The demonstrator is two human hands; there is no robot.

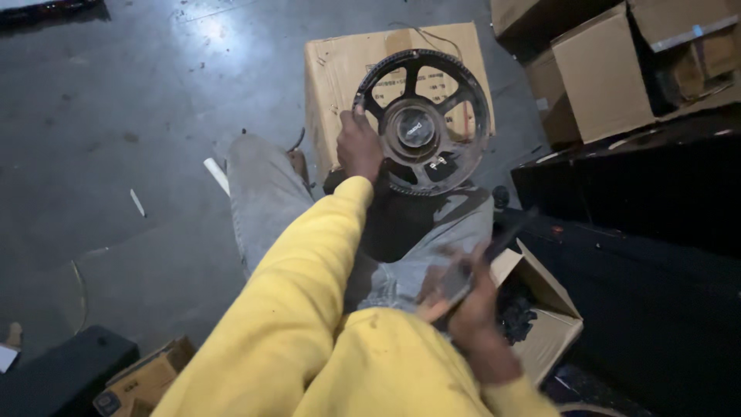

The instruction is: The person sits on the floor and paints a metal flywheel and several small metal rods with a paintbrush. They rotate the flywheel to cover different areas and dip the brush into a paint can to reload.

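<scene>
Yellow sleeves [309, 324] | grey concrete floor [139, 100] | cardboard boxes [602, 73] around

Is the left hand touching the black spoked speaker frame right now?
Touching. The head view shows the left hand wrapped on the rim of the round speaker frame, fingers over its left edge, holding it upright on the lap.

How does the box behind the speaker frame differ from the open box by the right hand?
The box behind the speaker frame is shut, with its broad face showing; the open box has its flaps up and dark parts inside. The shut one looks bigger. It lies ahead of the knees; the open one is beside the right hand. Both are plain brown cardboard.
</scene>
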